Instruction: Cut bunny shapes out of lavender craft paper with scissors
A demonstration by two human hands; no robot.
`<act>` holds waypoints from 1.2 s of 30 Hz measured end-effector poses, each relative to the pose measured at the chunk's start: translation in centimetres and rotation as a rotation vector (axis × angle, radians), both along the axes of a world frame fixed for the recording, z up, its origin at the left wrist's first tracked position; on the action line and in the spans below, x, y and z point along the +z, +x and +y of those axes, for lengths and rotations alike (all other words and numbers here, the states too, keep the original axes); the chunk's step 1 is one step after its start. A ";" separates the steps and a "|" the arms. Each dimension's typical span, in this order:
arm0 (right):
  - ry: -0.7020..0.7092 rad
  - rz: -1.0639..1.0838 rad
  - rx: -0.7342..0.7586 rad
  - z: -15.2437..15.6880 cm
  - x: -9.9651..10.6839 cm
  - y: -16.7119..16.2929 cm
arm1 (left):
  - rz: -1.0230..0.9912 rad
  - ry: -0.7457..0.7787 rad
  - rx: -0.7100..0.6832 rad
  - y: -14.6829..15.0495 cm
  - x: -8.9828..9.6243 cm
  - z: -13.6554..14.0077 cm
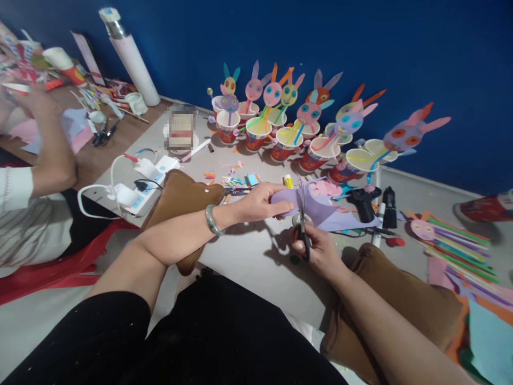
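My left hand (264, 202) pinches a sheet of purple paper (320, 206) by its left part, thumb on top. In my right hand (316, 247) is a pair of scissors (305, 243) with black handles, its blades upright across the paper between both hands. To the right of the blades the rest of the purple sheet spreads over the table. Pink paper pieces (325, 187) lie just behind it. A black glue gun (364, 203) rests beyond the sheet's right end, and a small yellow object (288, 182) stands behind my left hand.
Paper cups with rabbit-face figures (282, 144) line the blue wall. A power strip (154, 184) with plugs sits left. Brown cushions (395, 291) lie under both arms. Coloured sticks (465, 246) are at right. Another person's arm (52, 133) is at the far left.
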State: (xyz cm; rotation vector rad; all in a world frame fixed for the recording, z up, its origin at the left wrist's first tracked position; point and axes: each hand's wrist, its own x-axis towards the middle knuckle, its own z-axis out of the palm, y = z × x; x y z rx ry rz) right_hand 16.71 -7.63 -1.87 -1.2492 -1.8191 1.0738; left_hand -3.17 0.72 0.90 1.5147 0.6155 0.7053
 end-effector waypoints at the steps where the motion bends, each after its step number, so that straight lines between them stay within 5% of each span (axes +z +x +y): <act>1: 0.016 -0.006 0.003 0.0 0.0 0.0 | -0.011 0.010 -0.013 0.0 -0.1 0.0; 18: -0.051 0.003 -0.029 -0.1 0.1 0.0 | -0.019 0.010 0.000 0.0 -0.1 0.1; 30: 0.111 -0.137 -0.016 0.2 -0.4 0.5 | 0.007 0.060 -0.026 -0.1 -0.5 0.2; 36: 0.036 -0.086 -0.033 0.0 -0.4 0.4 | 0.015 0.029 -0.020 -0.1 -0.3 0.1</act>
